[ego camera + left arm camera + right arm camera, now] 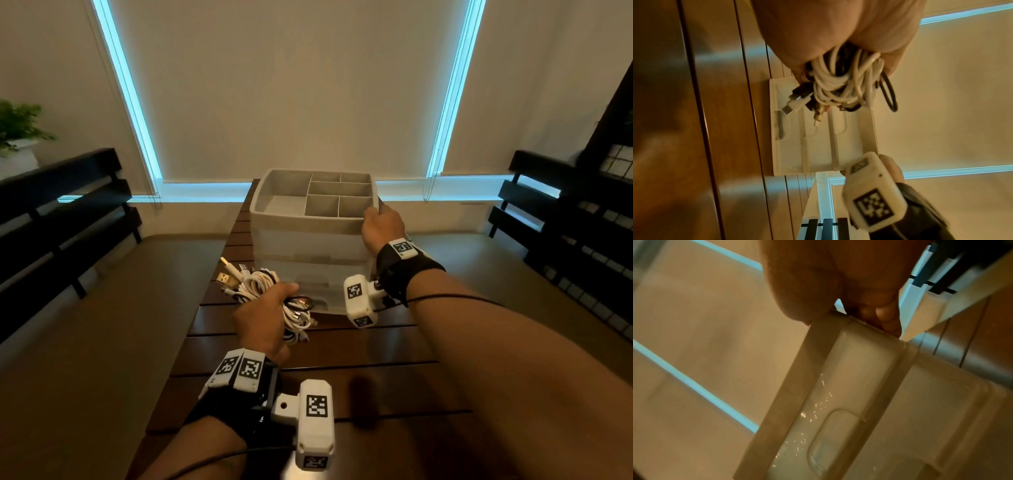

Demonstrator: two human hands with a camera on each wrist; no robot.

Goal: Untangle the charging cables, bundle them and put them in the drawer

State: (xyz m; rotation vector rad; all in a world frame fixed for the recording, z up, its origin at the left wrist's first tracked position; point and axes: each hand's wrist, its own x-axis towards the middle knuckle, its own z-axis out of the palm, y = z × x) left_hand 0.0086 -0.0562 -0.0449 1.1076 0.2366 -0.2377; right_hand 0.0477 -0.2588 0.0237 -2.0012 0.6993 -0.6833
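cables (270, 291): white-black bundle, held | drawer unit (308, 246): translucent, drawers seemingly closed, on table

Cable bundle (274, 294) before drawer unit (308, 246) on table (376, 359).

We identify a home seating area: a slatted wooden table (342, 383) between dark slat-backed benches (65, 219), a window with lowered roller blinds (291, 85), and a potted plant (17, 133).

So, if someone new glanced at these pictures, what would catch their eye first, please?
Probably the bundle of cables, white and black, gripped in the left hand just in front of the drawer unit on the wooden table. Next, the right hand gripping the unit's top right corner.
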